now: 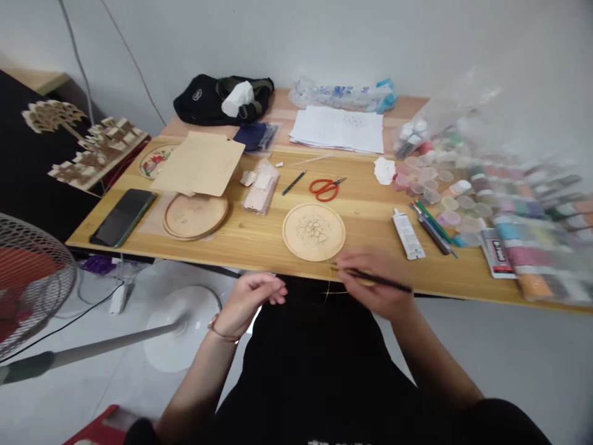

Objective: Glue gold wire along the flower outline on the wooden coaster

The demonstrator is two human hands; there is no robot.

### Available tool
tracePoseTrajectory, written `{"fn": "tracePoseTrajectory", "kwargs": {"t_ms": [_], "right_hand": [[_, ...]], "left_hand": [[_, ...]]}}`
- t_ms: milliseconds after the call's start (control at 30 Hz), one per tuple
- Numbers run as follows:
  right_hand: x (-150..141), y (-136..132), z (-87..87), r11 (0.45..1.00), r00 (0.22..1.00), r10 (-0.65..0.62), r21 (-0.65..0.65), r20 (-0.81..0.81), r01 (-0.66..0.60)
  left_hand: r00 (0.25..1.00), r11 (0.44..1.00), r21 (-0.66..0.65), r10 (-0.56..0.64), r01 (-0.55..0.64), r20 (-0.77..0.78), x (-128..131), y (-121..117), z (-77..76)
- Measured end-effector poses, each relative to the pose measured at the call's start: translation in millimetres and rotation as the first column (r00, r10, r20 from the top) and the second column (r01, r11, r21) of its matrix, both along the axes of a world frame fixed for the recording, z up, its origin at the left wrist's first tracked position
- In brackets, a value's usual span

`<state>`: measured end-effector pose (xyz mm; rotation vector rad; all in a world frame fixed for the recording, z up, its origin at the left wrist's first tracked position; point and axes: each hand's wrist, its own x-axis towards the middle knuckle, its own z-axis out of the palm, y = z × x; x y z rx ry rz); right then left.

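My right hand [377, 281], blurred by motion, grips a dark, slim, stick-like tool [386, 282] at the table's front edge. Its exact kind is unclear. Thin golden strands [328, 290] hang over the edge beside these fingers. Just beyond lies a round wooden disc [314, 232] with a rim and a flower drawing in dark lines. Off to the left, my left hand [257, 293] hovers in front of the edge, apart from the disc. Its fingers are curled in with the thumb against them, and whatever they may hold is hidden.
Red-handled scissors [327, 188] and a dark pen [294, 183] lie behind the disc. A white tube [408, 235], brushes [433, 227] and many paint cups [456, 204] fill the right. Leftward are a phone [124, 217], another wooden disc [195, 216] and a fan [32, 278].
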<state>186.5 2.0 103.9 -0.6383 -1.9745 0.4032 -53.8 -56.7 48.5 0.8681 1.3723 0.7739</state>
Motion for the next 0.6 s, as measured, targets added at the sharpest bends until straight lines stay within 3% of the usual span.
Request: {"fn": "tracePoseTrajectory", "kwargs": {"t_ms": [100, 200, 267, 333, 433, 500, 600], "right_hand": [[10.9, 52.4, -8.4, 0.993, 0.991, -0.097, -0.072, -0.094, 0.09], [10.6, 113.9, -18.9, 0.979, 0.966, -0.161, -0.156, -0.203, 0.13], [4.4, 147.0, -29.9, 0.945, 0.937, -0.218, -0.298, -0.273, 0.133], [-2.2, 167.3, -44.0, 0.905, 0.93, -0.248, -0.408, -0.272, 0.122], [-5.7, 175.6, -65.4, 0.876, 0.924, -0.262, -0.47, -0.28, 0.106], [-3.3, 173.4, -74.7, 0.853, 0.916, -0.284, -0.511, -0.283, 0.107], [3.5, 169.4, -77.0, 0.817, 0.894, -0.342, -0.562, -0.29, 0.13]], "left_hand": [[0.934, 0.993, -0.073, 0.06, -0.091, -0.353, -34.6, -24.5, -45.2], [0.788, 0.969, -0.226, -0.062, -0.099, -0.613, -60.0, -53.5, -82.5], [0.706, 0.948, -0.31, -0.172, -0.07, -0.686, -66.4, -70.1, -97.0], [0.667, 0.932, -0.363, -0.264, -0.011, -0.697, -65.7, -79.4, -100.5], [0.678, 0.938, -0.332, -0.311, 0.103, -0.666, -59.2, -74.0, -80.1], [0.731, 0.96, -0.22, -0.274, 0.172, -0.626, -52.6, -57.8, -49.3], [0.844, 0.975, 0.034, -0.174, 0.221, -0.507, -34.8, -21.9, 9.6]]}}
